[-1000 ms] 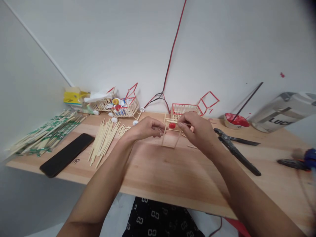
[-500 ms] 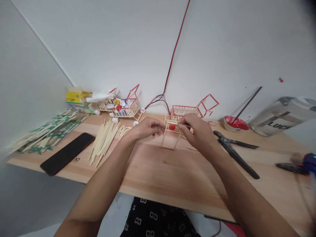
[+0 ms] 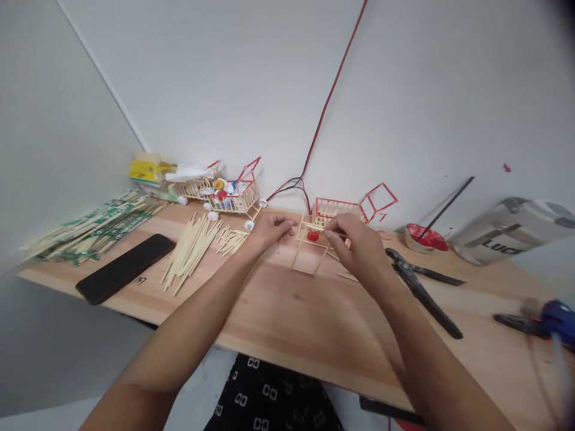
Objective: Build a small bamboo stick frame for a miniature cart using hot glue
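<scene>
A small frame of thin wooden sticks (image 3: 303,273) stands on the table between my hands, with a round red piece (image 3: 313,236) showing within its upper part. At the frame's upper right, my right hand (image 3: 354,239) pinches a short wooden stick (image 3: 315,227) between thumb and finger. My left hand (image 3: 273,232) is just left of the frame, its fingers bent and drawn together; what they hold, if anything, is too small to make out. Behind the frame sits a stick-built cart (image 3: 338,202) with red edges, partly hidden by my right hand.
Loose sticks (image 3: 191,254), shorter stick pieces (image 3: 231,240), a black phone (image 3: 126,267) and packaged sticks (image 3: 101,230) lie left. Another cart (image 3: 236,200) holds bottle caps. Right are black-handled cutters (image 3: 420,293), a bowl of red paint (image 3: 426,239), a plastic container (image 3: 507,236) and a blue tool (image 3: 557,323).
My left hand's fingers have drawn closer together and slightly away from the frame. My right hand stays at the frame's upper right. The camera view has shifted a little.
</scene>
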Action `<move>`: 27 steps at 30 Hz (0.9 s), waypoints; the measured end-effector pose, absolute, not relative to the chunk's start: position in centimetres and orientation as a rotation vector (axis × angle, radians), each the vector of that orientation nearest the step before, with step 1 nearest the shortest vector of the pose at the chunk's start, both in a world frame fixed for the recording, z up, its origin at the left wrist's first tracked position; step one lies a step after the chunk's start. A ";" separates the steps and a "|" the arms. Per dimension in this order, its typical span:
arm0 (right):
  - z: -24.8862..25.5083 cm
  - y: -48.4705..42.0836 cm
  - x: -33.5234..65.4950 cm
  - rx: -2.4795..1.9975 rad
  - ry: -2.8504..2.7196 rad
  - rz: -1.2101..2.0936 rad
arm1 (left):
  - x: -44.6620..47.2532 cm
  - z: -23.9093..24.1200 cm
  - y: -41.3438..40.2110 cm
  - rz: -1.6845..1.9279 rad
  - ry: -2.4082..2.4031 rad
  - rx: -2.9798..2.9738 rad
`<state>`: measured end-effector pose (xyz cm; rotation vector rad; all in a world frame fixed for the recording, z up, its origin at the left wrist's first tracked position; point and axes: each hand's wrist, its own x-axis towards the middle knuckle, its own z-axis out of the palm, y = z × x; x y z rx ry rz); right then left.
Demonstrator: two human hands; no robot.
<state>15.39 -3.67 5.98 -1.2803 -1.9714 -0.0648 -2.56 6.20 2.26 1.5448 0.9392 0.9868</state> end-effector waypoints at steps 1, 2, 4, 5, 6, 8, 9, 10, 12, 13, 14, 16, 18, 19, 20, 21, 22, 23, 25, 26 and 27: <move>6.0 -3.7 15.4 -1.282 -1.973 -0.062 | -2.5 2.3 6.2 0.998 0.943 1.544; 6.0 -3.7 15.4 -1.284 -1.974 -0.059 | -2.5 2.3 6.1 1.005 0.943 1.544; 6.0 -3.7 15.4 -1.284 -1.973 -0.055 | -2.4 2.2 6.2 1.017 0.932 1.547; 6.0 -3.7 15.4 -1.282 -1.974 -0.053 | -2.4 2.1 6.2 1.027 0.927 1.556; 6.0 -3.7 15.4 -1.280 -1.973 -0.053 | -2.4 2.0 6.3 1.040 0.926 1.577; 6.0 -3.7 15.4 -1.283 -1.972 -0.058 | -2.5 1.7 6.4 1.087 0.937 1.647; 6.0 -3.7 15.4 -1.288 -1.972 -0.061 | -2.6 1.6 6.5 1.116 0.942 1.686; 6.0 -3.6 15.4 -1.295 -1.971 -0.063 | -2.7 1.6 6.6 1.141 0.941 1.720; 6.0 -3.6 15.4 -1.305 -1.971 -0.063 | -2.8 1.7 6.5 1.175 0.899 1.748; 6.0 -3.6 15.4 -1.307 -1.972 -0.061 | -2.9 1.9 6.4 1.183 0.861 1.739; 6.0 -3.6 15.4 -1.308 -1.973 -0.061 | -3.0 2.3 6.3 1.186 0.814 1.718; 5.9 -3.6 15.4 -1.302 -1.972 -0.067 | -3.1 3.1 5.9 1.179 0.714 1.659; 5.9 -3.5 15.5 -1.297 -1.972 -0.073 | -3.3 3.9 5.3 1.154 0.629 1.622; 5.9 -3.5 15.5 -1.296 -1.970 -0.077 | -3.4 4.3 5.1 1.134 0.604 1.622; 5.8 -3.5 15.5 -1.297 -1.969 -0.080 | -3.4 4.6 4.9 1.113 0.587 1.627; 5.8 -3.5 15.5 -1.298 -1.968 -0.084 | -3.5 4.7 4.7 1.097 0.577 1.634; 5.8 -3.5 15.6 -1.297 -1.967 -0.086 | -3.5 4.8 4.6 1.085 0.568 1.638; 5.8 -3.5 15.6 -1.295 -1.967 -0.089 | -3.6 4.8 4.6 1.081 0.563 1.633; 5.8 -3.5 15.6 -1.290 -1.971 -0.094 | -3.6 4.6 4.8 1.085 0.559 1.594; 5.8 -3.4 15.6 -1.291 -1.975 -0.095 | -3.6 4.4 4.9 1.094 0.555 1.560; 5.8 -3.4 15.6 -1.295 -1.978 -0.093 | -3.5 4.2 5.1 1.108 0.547 1.518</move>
